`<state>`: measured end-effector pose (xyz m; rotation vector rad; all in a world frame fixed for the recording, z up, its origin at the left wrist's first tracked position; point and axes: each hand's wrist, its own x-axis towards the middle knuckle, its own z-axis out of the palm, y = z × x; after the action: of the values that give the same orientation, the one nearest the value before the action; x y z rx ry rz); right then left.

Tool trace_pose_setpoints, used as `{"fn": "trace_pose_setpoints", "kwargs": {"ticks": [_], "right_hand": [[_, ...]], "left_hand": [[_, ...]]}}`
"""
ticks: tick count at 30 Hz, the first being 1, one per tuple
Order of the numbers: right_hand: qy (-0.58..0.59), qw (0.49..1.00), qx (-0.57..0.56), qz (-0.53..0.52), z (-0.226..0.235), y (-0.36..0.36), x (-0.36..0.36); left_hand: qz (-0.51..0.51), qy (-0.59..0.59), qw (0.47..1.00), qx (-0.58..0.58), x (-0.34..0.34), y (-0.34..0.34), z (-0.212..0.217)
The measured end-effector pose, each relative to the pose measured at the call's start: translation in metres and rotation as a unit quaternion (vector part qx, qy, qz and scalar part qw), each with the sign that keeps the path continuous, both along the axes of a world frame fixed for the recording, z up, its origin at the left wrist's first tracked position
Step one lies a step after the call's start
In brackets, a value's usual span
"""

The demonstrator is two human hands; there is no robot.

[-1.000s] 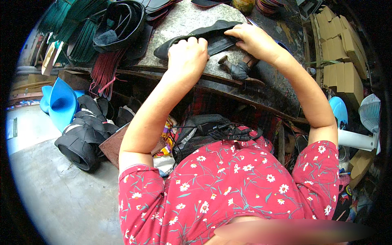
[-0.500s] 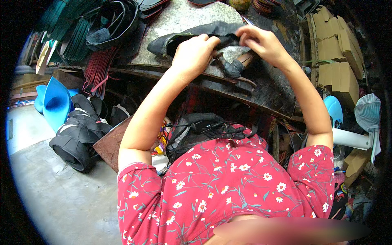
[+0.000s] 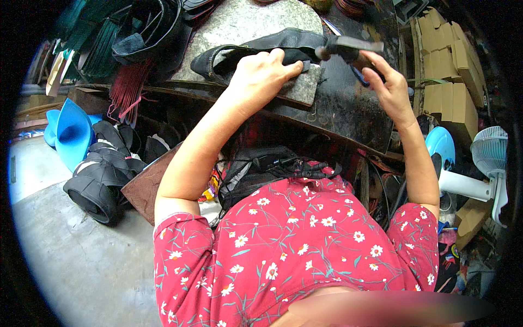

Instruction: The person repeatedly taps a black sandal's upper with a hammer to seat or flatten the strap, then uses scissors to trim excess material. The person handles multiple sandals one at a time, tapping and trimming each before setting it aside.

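Left hand (image 3: 260, 76) pressing flat on black leather sandal upper (image 3: 256, 48) | right hand (image 3: 388, 82) gripping raised hammer (image 3: 348, 48) | stone surface (image 3: 245, 22) | pounding underway, unfinished.

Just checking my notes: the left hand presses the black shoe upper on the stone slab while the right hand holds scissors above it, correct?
Not quite. In the head view the right hand holds a hammer, not scissors. The left hand does press the black shoe upper on the stone slab.
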<state>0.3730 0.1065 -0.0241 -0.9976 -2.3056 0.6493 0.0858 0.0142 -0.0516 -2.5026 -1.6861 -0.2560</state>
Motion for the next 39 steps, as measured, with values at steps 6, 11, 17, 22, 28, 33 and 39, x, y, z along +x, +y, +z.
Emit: {"fn": "trace_pose_setpoints", "kwargs": {"ticks": [6, 11, 17, 22, 28, 33, 39], "right_hand": [[-0.061, 0.990, 0.126, -0.024, -0.022, -0.011, -0.022], [-0.075, 0.992, 0.091, -0.039, -0.006, -0.016, -0.024], [0.136, 0.990, -0.024, -0.006, 0.002, -0.013, -0.022], [-0.068, 0.993, 0.094, -0.032, -0.014, -0.020, -0.025], [0.057, 0.987, 0.150, -0.015, -0.003, -0.011, -0.019], [-0.046, 0.994, 0.028, -0.092, -0.019, -0.014, -0.026], [0.081, 0.993, 0.071, -0.042, 0.007, -0.009, -0.020]], "left_hand": [[0.009, 0.001, 0.997, 0.080, 0.005, -0.007, 0.001], [0.011, -0.071, 0.995, 0.075, -0.007, -0.024, 0.005], [-0.004, -0.061, 0.996, 0.071, -0.003, -0.021, -0.001], [-0.006, -0.085, 0.994, 0.065, -0.004, -0.021, -0.002], [0.001, -0.088, 0.994, 0.057, -0.004, -0.017, -0.004], [0.008, -0.079, 0.996, 0.042, 0.000, -0.017, -0.003], [0.016, -0.088, 0.993, 0.072, 0.012, 0.015, -0.008]]}}
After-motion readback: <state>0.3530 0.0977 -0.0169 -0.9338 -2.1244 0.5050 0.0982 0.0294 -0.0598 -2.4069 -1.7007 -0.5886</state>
